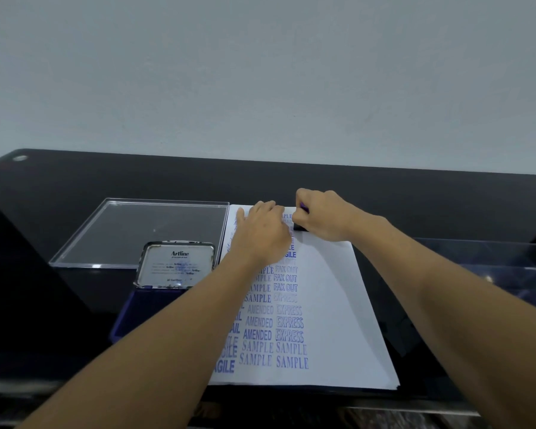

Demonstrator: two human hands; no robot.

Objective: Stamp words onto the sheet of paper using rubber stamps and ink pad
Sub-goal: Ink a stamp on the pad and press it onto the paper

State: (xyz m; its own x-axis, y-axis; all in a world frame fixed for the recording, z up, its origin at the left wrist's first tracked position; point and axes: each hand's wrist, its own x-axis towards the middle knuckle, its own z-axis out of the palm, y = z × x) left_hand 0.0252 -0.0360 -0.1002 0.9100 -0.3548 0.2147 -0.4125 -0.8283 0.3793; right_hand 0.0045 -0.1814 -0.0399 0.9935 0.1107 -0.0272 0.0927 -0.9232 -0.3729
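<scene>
I am in the middle of a press. My right hand (325, 215) grips the rubber stamp (300, 226), fingers curled round its purple handle, and its dark base meets the sheet of paper (338, 305) near the far edge. My left hand (260, 233) lies flat just beside it, fingers straight, pinning the sheet. Whether the stamp face sits fully down I cannot tell, since my fingers hide most of it. The next move, I judge, calls for a straight lift without sliding, then a dab on the ink pad (143, 308), which lies open beside my left forearm. The sheet runs from under both hands back toward me. Blue words fill its left columns (SAMPLE, AMENDED, EXPRESS, FAX OUT), and the part beneath my right forearm is blank.
</scene>
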